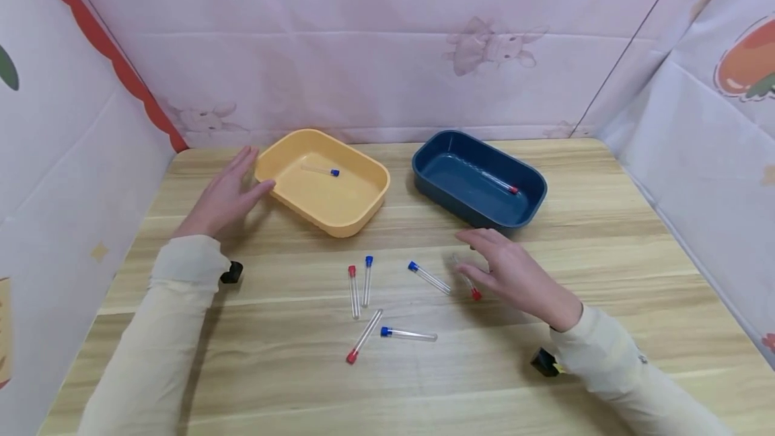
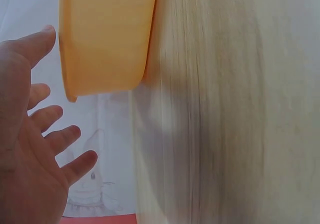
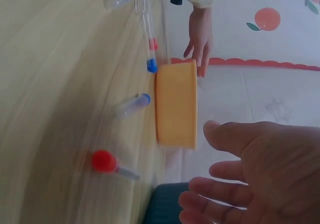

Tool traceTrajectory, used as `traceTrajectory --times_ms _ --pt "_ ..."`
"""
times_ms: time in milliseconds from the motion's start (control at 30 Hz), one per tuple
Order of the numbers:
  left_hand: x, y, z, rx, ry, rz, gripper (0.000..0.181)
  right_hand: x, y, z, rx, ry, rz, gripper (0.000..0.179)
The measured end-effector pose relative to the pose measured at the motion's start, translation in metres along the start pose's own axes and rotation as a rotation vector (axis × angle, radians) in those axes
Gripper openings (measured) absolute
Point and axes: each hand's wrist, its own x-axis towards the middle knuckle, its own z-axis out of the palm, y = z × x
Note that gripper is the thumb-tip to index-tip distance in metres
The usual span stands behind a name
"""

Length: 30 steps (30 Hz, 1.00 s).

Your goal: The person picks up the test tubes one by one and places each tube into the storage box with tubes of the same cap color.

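My left hand (image 1: 227,197) is beside the yellow tray (image 1: 315,202), fingers extended and thumb at its left rim in the head view. In the left wrist view the fingers are spread and hold nothing. My right hand (image 1: 517,274) hovers over a red-capped test tube (image 1: 476,295), partly hiding it, just in front of the dark blue tray (image 1: 451,202). The right wrist view shows its fingers loosely bent, with a gap between them and the red cap (image 3: 104,161). A blue-capped tube (image 1: 431,278) lies to the left of that hand.
More clear tubes lie mid-table: two red-capped, one (image 1: 354,295) upright in view, one (image 1: 366,336) slanted, and two blue-capped (image 1: 367,282). One blue-capped tube (image 1: 334,172) lies in the yellow tray, one red-capped tube (image 1: 512,189) in the blue tray. A patterned cloth wall (image 1: 375,86) stands behind.
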Motion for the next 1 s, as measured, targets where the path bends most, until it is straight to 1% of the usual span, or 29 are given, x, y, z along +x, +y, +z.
traceTrajectory --times_ms 133,367,467,633,800,1000 --pt "0.004 0.002 0.002 -0.002 -0.007 0.001 0.078 0.003 -0.002 0.005 0.011 -0.013 0.001 0.051" --pt "0.009 0.001 0.005 -0.009 -0.016 0.005 0.079 0.007 -0.006 0.015 0.011 -0.033 -0.010 0.046" --pt "0.011 0.001 0.005 -0.010 -0.020 0.004 0.079 0.008 -0.010 0.020 0.029 -0.048 -0.012 0.046" --pt "0.011 0.000 0.006 -0.009 -0.037 -0.012 0.081 0.012 -0.016 0.028 0.045 -0.100 -0.012 0.043" --pt "0.012 0.001 0.007 -0.002 -0.050 -0.013 0.081 0.014 -0.019 0.036 0.055 -0.160 -0.005 0.043" --pt "0.012 0.001 0.008 0.011 -0.057 -0.017 0.079 0.015 -0.022 0.042 0.053 -0.192 0.001 0.044"
